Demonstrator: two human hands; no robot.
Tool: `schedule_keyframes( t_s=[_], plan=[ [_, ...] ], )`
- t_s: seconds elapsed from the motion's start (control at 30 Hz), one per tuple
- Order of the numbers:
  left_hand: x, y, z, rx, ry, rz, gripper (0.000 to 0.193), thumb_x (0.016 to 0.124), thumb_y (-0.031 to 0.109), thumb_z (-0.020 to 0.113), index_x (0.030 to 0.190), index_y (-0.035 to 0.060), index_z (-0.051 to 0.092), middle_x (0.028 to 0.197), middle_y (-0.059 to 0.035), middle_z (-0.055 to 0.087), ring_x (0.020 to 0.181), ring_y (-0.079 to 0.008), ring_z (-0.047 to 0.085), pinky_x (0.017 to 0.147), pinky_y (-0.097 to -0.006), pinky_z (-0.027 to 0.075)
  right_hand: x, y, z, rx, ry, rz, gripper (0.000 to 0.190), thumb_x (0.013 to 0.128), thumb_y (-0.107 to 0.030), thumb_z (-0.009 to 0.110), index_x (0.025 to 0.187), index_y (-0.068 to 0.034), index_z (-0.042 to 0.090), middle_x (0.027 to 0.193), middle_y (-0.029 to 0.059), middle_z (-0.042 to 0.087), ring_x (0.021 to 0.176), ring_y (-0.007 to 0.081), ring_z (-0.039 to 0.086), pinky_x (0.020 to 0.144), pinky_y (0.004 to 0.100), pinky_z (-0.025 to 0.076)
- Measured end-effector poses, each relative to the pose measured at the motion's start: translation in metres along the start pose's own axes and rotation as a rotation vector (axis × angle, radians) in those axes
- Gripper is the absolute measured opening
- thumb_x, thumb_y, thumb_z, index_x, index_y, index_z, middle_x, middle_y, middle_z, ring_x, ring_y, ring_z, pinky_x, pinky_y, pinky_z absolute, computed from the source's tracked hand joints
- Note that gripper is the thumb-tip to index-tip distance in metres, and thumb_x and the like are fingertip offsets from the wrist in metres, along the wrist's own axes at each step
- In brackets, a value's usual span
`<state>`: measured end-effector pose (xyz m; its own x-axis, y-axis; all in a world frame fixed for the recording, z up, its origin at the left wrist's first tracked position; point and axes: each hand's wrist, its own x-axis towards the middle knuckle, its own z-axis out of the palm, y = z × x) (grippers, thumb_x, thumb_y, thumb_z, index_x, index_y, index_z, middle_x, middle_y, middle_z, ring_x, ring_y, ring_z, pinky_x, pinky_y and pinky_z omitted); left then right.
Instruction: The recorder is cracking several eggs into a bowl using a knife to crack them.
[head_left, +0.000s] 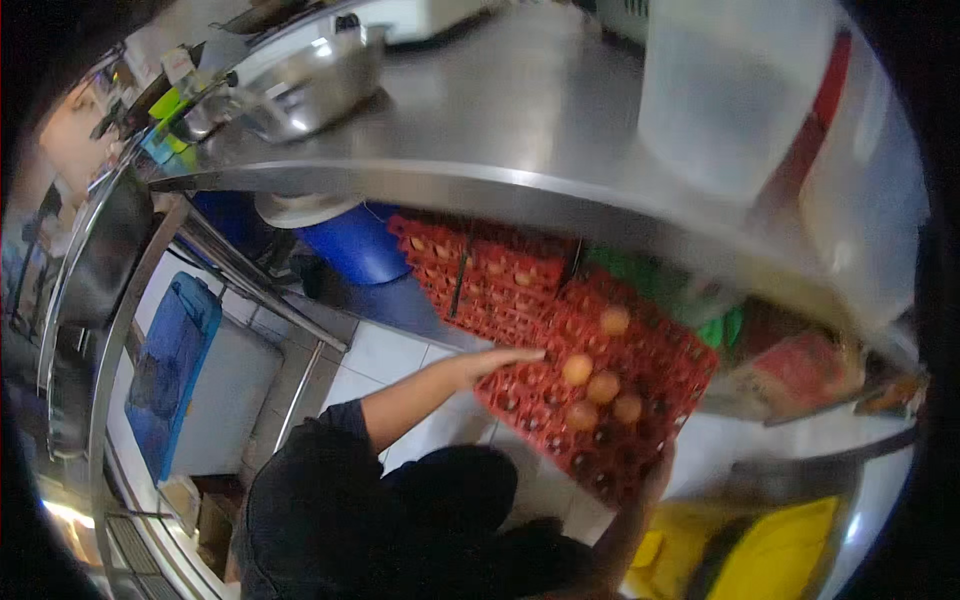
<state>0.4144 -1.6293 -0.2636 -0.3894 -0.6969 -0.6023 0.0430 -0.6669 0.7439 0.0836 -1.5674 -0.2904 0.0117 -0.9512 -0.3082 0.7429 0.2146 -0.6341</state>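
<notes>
A red egg tray (540, 405) lies before me, tilted, with several brown eggs (603, 387) grouped near its middle and many bare cups. My left hand (499, 363) is at the tray's left edge, its fingers stretched over the rim. My right hand (660, 469) is at the tray's lower right edge, blurred, with its fingers mostly hidden. Behind the tray, under the steel counter, stands a stack of red egg trays (487, 277) with eggs showing between the layers and dark straps around it.
A steel counter (510, 112) overhangs the stack and bears a steel pot (322, 82) and a large translucent plastic container (720, 97). A blue drum (360, 244) stands left of the stack. Green bags (622, 266) lie right of it. Something yellow (772, 555) is at lower right.
</notes>
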Motion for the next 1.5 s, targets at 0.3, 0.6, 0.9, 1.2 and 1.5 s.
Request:
schedule_keyframes(
  t_s=[0.3, 0.6, 0.9, 1.2, 1.5],
  plan=[
    [-0.12, 0.025, 0.109, -0.172, -0.197, 0.028, 0.077, 0.099, 0.043, 0.065, 0.159, 0.0085, 0.031, 0.156, -0.0155, 0.045, 0.141, -0.0259, 0.049, 0.115, -0.0442, 0.044, -0.096, -0.05, -0.088, -0.318, 0.166, -0.029, 0.06, 0.1, -0.049, 0.057, 0.141, -0.005, 0.052, 0.134, 0.0151, 0.059, 0.116, 0.033, 0.061, 0.098, 0.0481, 0.053],
    [-0.325, 0.091, 0.139, -0.204, -0.269, 0.119, 0.076, 0.1, 0.041, 0.063, 0.159, 0.0084, 0.029, 0.157, -0.0161, 0.043, 0.14, -0.0275, 0.049, 0.114, -0.0446, 0.045, -0.239, -0.191, 0.134, -0.139, 0.139, 0.122, 0.06, 0.1, -0.049, 0.057, 0.142, -0.007, 0.052, 0.134, 0.0155, 0.059, 0.115, 0.0335, 0.062, 0.097, 0.0488, 0.054],
    [-0.433, 0.237, 0.073, -0.278, -0.29, -0.047, 0.067, 0.1, 0.044, 0.061, 0.15, 0.0033, 0.045, 0.141, -0.0158, 0.06, 0.125, -0.0253, 0.063, 0.11, -0.0413, 0.049, -0.335, -0.173, 0.373, 0.056, 0.056, 0.116, 0.061, 0.103, -0.05, 0.048, 0.147, -0.008, 0.046, 0.14, 0.0176, 0.057, 0.12, 0.0364, 0.06, 0.1, 0.0518, 0.053],
    [-0.537, 0.248, 0.021, -0.347, 0.094, 0.161, 0.071, 0.094, 0.047, 0.069, 0.144, 0.0008, 0.051, 0.136, -0.014, 0.064, 0.12, -0.0237, 0.066, 0.104, -0.0386, 0.053, -0.301, -0.14, 0.456, -0.111, -0.044, 0.226, 0.057, 0.104, -0.041, 0.048, 0.145, -0.001, 0.048, 0.137, 0.0175, 0.06, 0.122, 0.0331, 0.062, 0.104, 0.0466, 0.052],
    [-0.659, 0.248, 0.003, -0.548, 0.752, 0.258, 0.074, 0.093, 0.05, 0.065, 0.149, 0.0043, 0.047, 0.14, -0.0148, 0.061, 0.123, -0.0292, 0.063, 0.104, -0.0451, 0.051, -0.197, -0.081, 0.587, -0.288, -0.282, 0.654, 0.056, 0.102, -0.039, 0.056, 0.145, -0.003, 0.051, 0.134, 0.0137, 0.063, 0.116, 0.0245, 0.065, 0.098, 0.0387, 0.055]
  ],
)
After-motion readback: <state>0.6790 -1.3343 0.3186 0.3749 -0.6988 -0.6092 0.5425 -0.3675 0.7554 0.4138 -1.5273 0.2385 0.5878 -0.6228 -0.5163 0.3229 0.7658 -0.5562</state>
